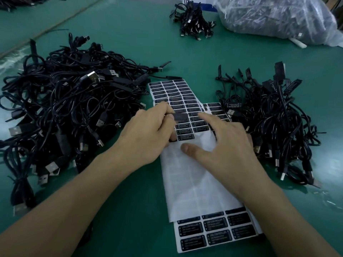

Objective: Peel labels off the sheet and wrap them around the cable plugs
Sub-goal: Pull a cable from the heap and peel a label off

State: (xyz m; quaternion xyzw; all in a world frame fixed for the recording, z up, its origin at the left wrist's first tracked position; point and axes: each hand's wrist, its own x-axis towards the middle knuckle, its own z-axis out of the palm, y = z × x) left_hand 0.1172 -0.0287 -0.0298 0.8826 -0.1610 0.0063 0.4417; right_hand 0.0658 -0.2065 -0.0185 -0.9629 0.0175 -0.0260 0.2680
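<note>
Green matting (130, 25) carries our label sheet (194, 182) beside a cable pile (65, 101); our right hand (222, 143), fingers spread, presses it flat so our left hand (148, 130), pinching one label (181, 116), can peel it.

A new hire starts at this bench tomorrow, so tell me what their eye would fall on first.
The two hands at centre draw the eye: the left hand pinches a black label over the label sheet, which the right hand presses flat with spread fingers. Tangled black USB cables flank the sheet: a larger heap on the left, a smaller pile on the right.
</note>
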